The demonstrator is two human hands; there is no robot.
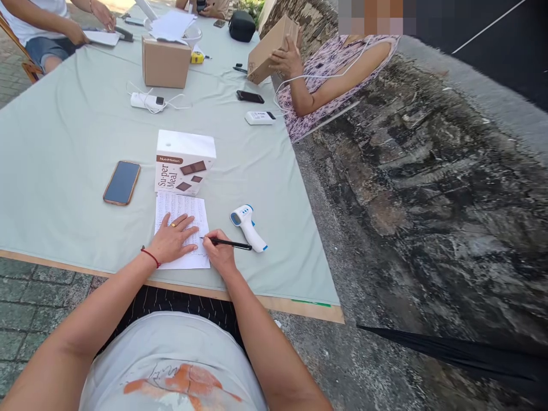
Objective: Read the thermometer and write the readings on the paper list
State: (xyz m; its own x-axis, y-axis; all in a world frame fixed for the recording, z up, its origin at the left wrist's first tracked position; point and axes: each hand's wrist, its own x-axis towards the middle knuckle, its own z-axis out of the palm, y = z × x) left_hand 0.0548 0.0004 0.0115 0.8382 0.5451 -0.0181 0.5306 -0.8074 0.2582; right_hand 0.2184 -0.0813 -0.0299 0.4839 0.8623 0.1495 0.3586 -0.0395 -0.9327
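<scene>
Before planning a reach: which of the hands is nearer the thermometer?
Right. The right hand, holding a pen, is left of the thermometer; the left hand is farther left, on the paper.

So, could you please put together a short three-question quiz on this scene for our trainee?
1. Which hand holds the black pen, with its tip at the paper sheet?
2. True or false: the infrared thermometer lies to the right of the paper sheet.
3. Fill in: the ___ stands at the far edge of the paper sheet.

Key: 1. The right hand. 2. True. 3. NutriMotion Super Meal box.
</scene>
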